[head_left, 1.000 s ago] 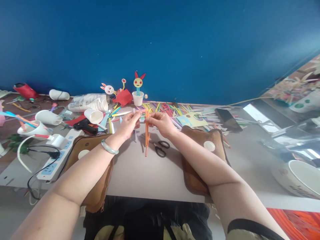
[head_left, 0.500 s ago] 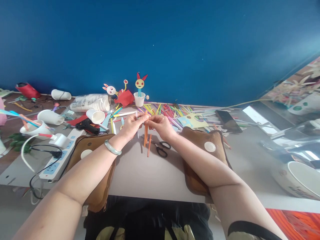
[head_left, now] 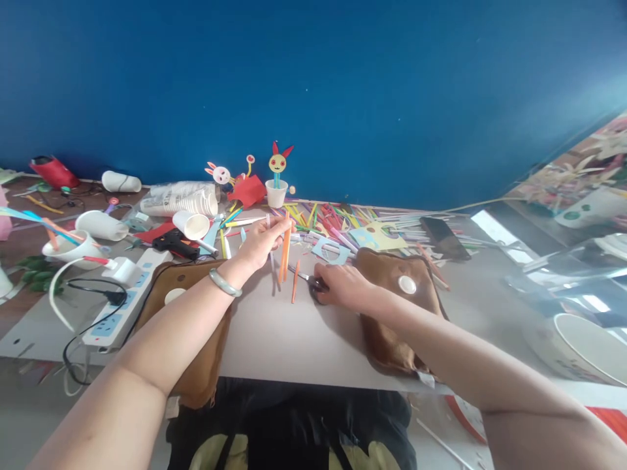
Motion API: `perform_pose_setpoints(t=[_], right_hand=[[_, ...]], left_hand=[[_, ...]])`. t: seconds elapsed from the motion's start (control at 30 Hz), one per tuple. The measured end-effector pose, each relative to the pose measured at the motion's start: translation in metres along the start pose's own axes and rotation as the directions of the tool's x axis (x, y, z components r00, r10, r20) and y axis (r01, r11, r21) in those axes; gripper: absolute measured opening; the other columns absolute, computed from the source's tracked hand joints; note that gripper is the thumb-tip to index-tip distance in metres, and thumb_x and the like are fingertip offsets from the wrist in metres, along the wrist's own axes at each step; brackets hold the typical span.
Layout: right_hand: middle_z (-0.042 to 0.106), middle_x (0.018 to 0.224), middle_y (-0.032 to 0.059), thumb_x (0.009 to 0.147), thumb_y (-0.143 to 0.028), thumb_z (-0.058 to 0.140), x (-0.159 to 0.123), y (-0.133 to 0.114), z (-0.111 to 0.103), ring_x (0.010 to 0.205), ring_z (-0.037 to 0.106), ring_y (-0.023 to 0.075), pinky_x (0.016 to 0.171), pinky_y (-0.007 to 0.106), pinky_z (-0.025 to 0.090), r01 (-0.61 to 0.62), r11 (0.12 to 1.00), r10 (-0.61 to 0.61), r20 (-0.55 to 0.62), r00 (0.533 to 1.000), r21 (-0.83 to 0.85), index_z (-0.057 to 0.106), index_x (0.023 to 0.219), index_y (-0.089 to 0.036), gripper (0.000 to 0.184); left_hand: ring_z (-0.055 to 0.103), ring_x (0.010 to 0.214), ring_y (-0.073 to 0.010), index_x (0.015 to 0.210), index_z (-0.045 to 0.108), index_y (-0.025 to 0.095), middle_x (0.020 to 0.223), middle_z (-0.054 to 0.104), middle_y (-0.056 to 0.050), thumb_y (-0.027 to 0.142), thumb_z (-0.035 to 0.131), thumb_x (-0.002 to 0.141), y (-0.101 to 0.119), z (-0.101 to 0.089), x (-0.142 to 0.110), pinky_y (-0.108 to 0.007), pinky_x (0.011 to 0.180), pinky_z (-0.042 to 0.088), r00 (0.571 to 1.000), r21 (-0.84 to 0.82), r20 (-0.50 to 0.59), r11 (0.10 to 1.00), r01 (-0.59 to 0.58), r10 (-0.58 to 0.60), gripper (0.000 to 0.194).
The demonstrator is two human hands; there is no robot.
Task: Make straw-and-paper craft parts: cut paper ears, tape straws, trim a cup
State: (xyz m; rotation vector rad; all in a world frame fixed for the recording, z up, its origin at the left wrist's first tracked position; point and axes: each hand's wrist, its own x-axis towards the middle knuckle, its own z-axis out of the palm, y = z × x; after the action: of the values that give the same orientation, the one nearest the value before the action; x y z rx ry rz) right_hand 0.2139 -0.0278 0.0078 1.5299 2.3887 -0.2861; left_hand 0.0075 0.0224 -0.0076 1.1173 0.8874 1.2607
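Observation:
My left hand [head_left: 267,241] is pinched around orange straws [head_left: 285,254] that hang upright from its fingertips. A pale lilac straw [head_left: 273,267] also passes by its fingers. My right hand [head_left: 340,285] is low over the table, its fingers closed on the dark handles of the scissors [head_left: 318,285]; the blades point left, toward the straws. A short orange straw piece [head_left: 294,282] lies on the table between both hands. Part of the scissors is hidden beneath my right fingers.
Coloured straws [head_left: 313,219] lie heaped along the wall beside cut paper [head_left: 379,236] and a phone [head_left: 445,238]. A rabbit-headed figure stands in a white cup [head_left: 276,194]. Brown cushions [head_left: 399,320] flank the work area. At left are a glue gun [head_left: 175,243] and power strip [head_left: 125,303].
My right hand has let go of the orange straws and moved down and right onto the scissors. My left hand stays in place with the straws.

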Motion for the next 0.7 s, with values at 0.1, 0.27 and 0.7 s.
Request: perform_pose_setpoints(t=[0.1,0.27,0.7], right_hand=[[0.074,0.098,0.0097,0.08,-0.032,0.064,-0.002,-0.001,0.005,0.082,0.068,0.0251,0.059,0.028,0.031,-0.037,0.999,0.037,-0.007,0.999,-0.002,0.065,0.11,-0.02,0.032],[0.074,0.096,0.0105,0.078,-0.028,0.065,-0.008,0.016,0.004,0.085,0.069,0.0262,0.058,0.029,0.032,-0.034,0.999,0.035,0.039,0.999,-0.02,0.067,0.1,-0.019,0.024],[0.073,0.09,0.0148,0.078,-0.025,0.062,-0.019,0.036,-0.031,0.079,0.068,0.0256,0.061,0.03,0.037,-0.024,0.983,0.047,0.121,0.992,-0.184,0.074,0.087,-0.014,0.019]], left_hand=[[0.028,0.045,-0.0016,0.076,0.067,0.015,0.07,0.063,0.0,0.053,0.079,0.067,0.001,-0.001,-0.001,-0.023,0.044,0.017,1.0,0.018,0.017,1.0,0.001,-0.001,0.04],[0.028,0.045,-0.0014,0.074,0.068,0.014,0.067,0.061,0.001,0.052,0.08,0.067,0.001,-0.002,-0.001,-0.022,0.044,0.017,1.0,0.001,0.028,1.0,-0.005,0.005,0.04],[0.027,0.044,-0.0012,0.072,0.066,0.013,0.057,0.051,0.005,0.048,0.079,0.068,0.005,0.002,-0.004,-0.021,0.044,0.017,1.0,0.007,0.027,1.0,0.007,-0.007,0.037]])
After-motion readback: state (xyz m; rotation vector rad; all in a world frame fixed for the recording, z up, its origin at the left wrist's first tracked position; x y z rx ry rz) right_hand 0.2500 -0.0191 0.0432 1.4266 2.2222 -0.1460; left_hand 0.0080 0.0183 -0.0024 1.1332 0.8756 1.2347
